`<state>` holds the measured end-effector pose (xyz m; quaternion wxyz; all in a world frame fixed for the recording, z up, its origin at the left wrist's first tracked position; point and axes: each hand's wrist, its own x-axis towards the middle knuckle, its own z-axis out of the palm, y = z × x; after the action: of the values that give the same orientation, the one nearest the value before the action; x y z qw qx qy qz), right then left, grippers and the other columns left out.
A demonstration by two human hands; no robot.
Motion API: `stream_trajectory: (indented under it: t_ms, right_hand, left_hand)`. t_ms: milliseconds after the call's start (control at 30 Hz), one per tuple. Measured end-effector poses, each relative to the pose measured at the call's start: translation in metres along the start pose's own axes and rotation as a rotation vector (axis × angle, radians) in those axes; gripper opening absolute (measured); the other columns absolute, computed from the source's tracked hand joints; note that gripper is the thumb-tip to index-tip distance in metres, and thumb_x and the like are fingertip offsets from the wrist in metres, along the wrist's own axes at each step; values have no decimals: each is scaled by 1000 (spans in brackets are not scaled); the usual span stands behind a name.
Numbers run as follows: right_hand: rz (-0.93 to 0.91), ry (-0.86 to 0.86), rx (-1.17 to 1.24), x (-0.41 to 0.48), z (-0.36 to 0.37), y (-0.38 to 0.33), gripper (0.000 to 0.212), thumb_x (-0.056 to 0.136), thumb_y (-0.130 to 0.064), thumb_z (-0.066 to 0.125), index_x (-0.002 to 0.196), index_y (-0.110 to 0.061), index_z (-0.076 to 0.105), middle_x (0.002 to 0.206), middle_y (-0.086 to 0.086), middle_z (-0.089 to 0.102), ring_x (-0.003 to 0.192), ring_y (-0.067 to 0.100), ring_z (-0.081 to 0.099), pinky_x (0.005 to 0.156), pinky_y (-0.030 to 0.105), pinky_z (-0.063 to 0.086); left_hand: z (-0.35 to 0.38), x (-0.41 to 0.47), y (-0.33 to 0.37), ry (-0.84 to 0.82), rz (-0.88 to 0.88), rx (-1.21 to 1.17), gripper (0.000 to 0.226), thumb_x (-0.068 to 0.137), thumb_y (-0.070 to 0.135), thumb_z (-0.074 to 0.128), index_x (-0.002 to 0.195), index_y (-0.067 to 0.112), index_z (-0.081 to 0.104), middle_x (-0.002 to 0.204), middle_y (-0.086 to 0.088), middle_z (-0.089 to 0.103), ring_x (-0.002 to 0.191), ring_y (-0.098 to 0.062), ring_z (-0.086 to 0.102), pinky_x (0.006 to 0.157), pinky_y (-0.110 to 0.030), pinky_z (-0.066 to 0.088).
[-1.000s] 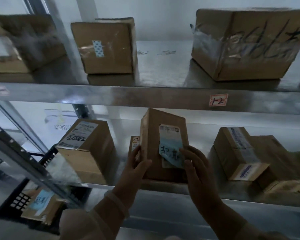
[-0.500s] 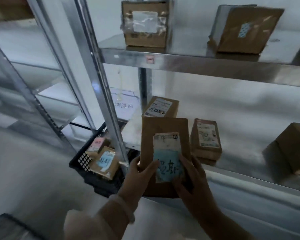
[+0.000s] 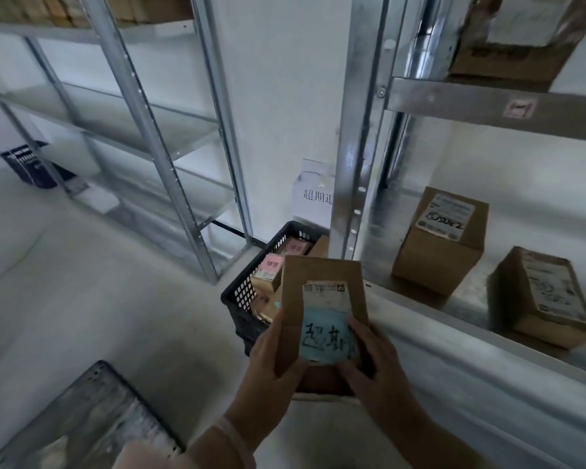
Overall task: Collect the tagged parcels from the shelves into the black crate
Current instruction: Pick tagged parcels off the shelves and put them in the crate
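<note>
At the far left a dark bin (image 3: 31, 165) stands on the floor beside an empty metal rack (image 3: 156, 137). In the lower left corner lies a grey metal panel (image 3: 92, 418); it is blurred.

Near the middle, the black crate (image 3: 241, 294) sits on the floor at the foot of the upright post (image 3: 349, 130). Inside it are parcels with pink tags (image 3: 272, 265).

The left hand (image 3: 271, 357) holds the left edge of a brown parcel (image 3: 318, 269), its grip closed with the thumb on the front face. The parcel is upright, off the shelf, and in this view it covers the near right part of the crate. A blue tag (image 3: 325, 336) with dark handwriting is on its front, under a white label. The right hand (image 3: 379, 367) holds the right edge and the lower part, its grip also closed, with the fingers curled onto the front beside the tag.

Behind, a paper sign (image 3: 313, 194) hangs on the wall. To the right, on the lower shelf (image 3: 487, 333), stands a brown box (image 3: 437, 262) with a white label on top, and near it a second box (image 3: 542, 299) that is tilted. One more box (image 3: 508, 59) is on the upper shelf, over a small red label (image 3: 519, 108).
</note>
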<state>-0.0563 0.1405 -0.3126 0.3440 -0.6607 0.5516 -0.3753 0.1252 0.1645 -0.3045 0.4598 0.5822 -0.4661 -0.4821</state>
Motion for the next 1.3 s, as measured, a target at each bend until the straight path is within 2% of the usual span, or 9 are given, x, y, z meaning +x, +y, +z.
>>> stream_trajectory:
  t_ms: [100,200,333,567,667,800,900,1100,1300]
  right_hand:
    - [-2,-40,-10,25,21,3,62,80,-10,76,127,-34,44,140,9,39,124,12,37,87,-7,25]
    - [21,-118,-4,56,42,6,63,82,-19,74,127,-43,38,140,4,35,124,8,35,88,-7,25]
    - [24,-240,-31,102,68,3,62,85,-34,70,130,-52,31,141,-7,32,128,5,31,98,4,26]
    - [73,-368,-1,173,93,-8,67,88,-35,66,145,-39,30,144,-18,29,138,6,26,114,33,31]
    - [99,-342,-57,199,104,-4,65,90,-43,61,145,-45,26,142,-24,22,131,-6,17,108,20,22]
    - [168,-326,-158,236,122,6,69,89,-53,57,146,-48,20,153,-20,14,140,0,10,110,23,14]
    - [254,-285,-223,269,142,15,70,88,-57,55,146,-50,16,158,-18,10,144,4,9,116,28,15]
    - [403,-158,-241,326,181,31,63,84,-68,47,124,-77,0,153,-28,6,143,2,7,118,35,16]
    - [494,-86,-338,360,204,57,70,77,-79,33,136,-69,-2,140,-49,-17,138,-8,-3,113,35,10]
  left_hand:
    - [-21,22,-13,6,51,87,65,89,3,61,142,34,38,138,-3,39,128,-17,44,102,-38,48]
    - [-40,48,-21,48,36,128,58,89,2,61,127,44,47,130,5,41,120,-10,46,91,-15,49]
    - [-68,89,-29,120,-33,87,56,87,-4,62,124,37,52,130,-8,51,117,-18,55,91,-26,52]
    - [-106,161,-41,195,-93,-1,57,87,-3,59,115,47,55,129,-9,54,111,-20,60,77,-19,51]
    - [-118,197,-53,138,-137,13,54,89,6,59,114,54,52,127,-5,53,107,-19,61,74,-20,55]
    - [-137,265,-67,56,-122,126,55,88,6,60,115,53,50,125,-4,54,111,-19,57,90,-29,53]
    - [-149,325,-80,-26,-124,161,55,87,2,60,115,48,51,119,0,56,108,-16,59,78,-12,51]
    - [-164,447,-120,-236,-187,307,53,89,12,60,134,37,48,131,-4,47,118,-21,50,103,-39,45]
    - [-139,553,-160,-421,-177,348,52,90,14,58,132,44,45,133,-3,44,120,-23,48,103,-41,45]
